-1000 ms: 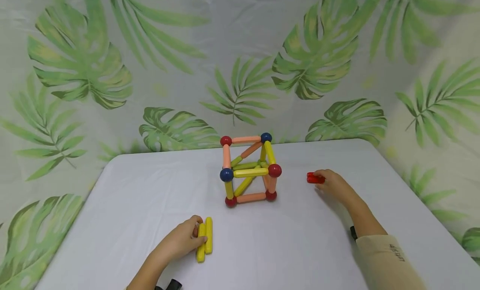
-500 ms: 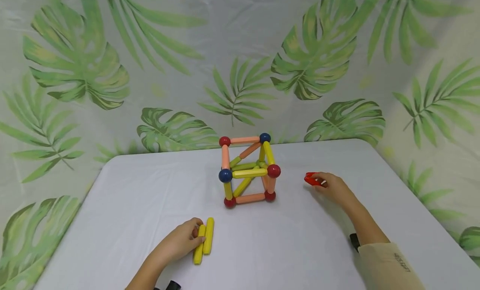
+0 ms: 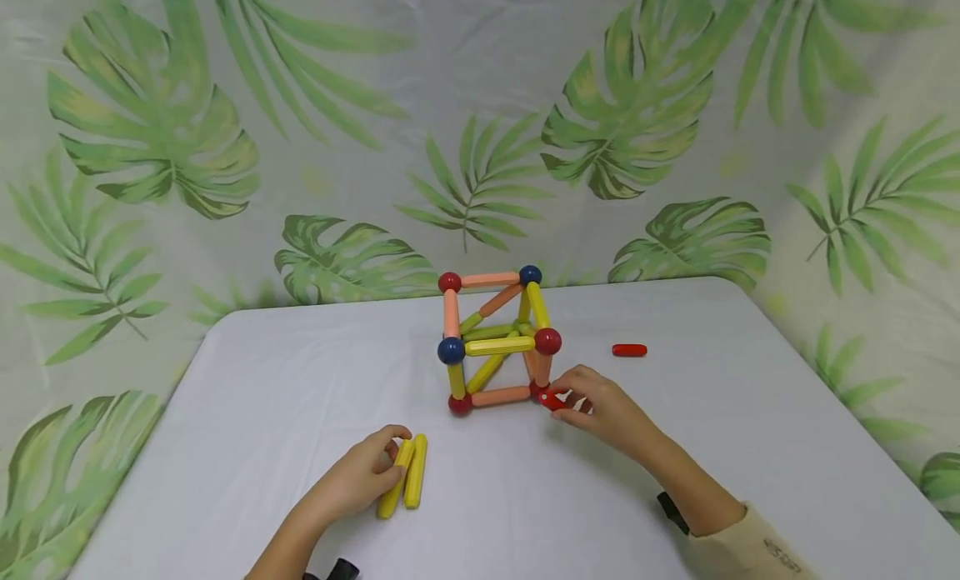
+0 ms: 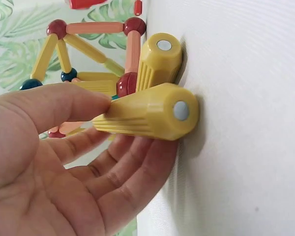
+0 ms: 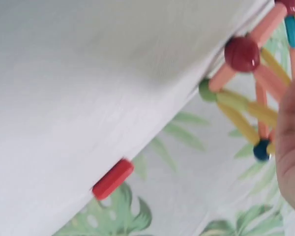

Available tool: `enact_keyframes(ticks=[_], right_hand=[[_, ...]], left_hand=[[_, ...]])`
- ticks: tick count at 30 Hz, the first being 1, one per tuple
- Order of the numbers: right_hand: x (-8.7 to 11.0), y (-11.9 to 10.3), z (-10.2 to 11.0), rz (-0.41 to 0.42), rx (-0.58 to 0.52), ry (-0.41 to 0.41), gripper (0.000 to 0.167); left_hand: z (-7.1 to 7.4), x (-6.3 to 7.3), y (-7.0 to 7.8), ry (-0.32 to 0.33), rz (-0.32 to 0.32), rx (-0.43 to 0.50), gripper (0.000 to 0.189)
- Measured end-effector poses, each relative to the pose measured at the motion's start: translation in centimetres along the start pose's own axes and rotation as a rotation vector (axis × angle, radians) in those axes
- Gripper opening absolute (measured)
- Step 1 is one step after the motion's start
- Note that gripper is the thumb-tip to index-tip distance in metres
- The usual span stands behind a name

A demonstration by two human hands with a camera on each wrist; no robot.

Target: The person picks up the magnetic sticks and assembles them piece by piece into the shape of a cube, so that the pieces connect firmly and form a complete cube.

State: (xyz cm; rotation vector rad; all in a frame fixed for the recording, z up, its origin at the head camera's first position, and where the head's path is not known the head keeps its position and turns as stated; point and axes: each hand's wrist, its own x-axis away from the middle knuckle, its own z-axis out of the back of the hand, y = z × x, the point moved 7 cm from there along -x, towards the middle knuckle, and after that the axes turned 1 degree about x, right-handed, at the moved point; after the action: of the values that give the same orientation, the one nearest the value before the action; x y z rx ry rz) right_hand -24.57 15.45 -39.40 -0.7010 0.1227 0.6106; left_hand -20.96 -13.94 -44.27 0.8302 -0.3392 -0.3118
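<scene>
My left hand [image 3: 358, 478] pinches a yellow magnetic stick [image 4: 142, 115] between thumb and fingers, low over the white table. Right beside it lies a second yellow stick [image 3: 416, 472]. In the head view my right hand [image 3: 607, 409] grips a short red magnetic stick [image 3: 551, 399] by the lower front right red ball [image 3: 539, 390] of a box-shaped frame [image 3: 498, 346]. Whether stick and ball touch, I cannot tell. Only the edge of that hand shows in the right wrist view. The frame joins yellow, orange and green sticks with red and blue balls.
Another red stick [image 3: 629, 350] lies on the table [image 3: 300, 372] to the right of the frame. A leaf-print cloth [image 3: 480, 147] hangs behind the table's far edge. Black straps or devices [image 3: 672, 513] show at the wrists.
My right hand has moved left and nearer, carrying one red stick to the frame's lower right corner; the other red stick stays behind on the table. The left hand's yellow stick has tilted slightly.
</scene>
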Motion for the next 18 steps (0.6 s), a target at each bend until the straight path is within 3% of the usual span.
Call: enact_keyframes(ticks=[9,18], right_hand=[[-2.9,0.1,-2.9,-0.059,0.199,-0.023,0.03],[-3.7,0.5,-3.7,-0.133,0.288,-0.022,0.031]], left_hand=[[0.2,0.0,0.1,0.013,-0.004,0.033,0.04],[0.1,0.0,0.5,-0.004,-0.044,0.023,0.038]])
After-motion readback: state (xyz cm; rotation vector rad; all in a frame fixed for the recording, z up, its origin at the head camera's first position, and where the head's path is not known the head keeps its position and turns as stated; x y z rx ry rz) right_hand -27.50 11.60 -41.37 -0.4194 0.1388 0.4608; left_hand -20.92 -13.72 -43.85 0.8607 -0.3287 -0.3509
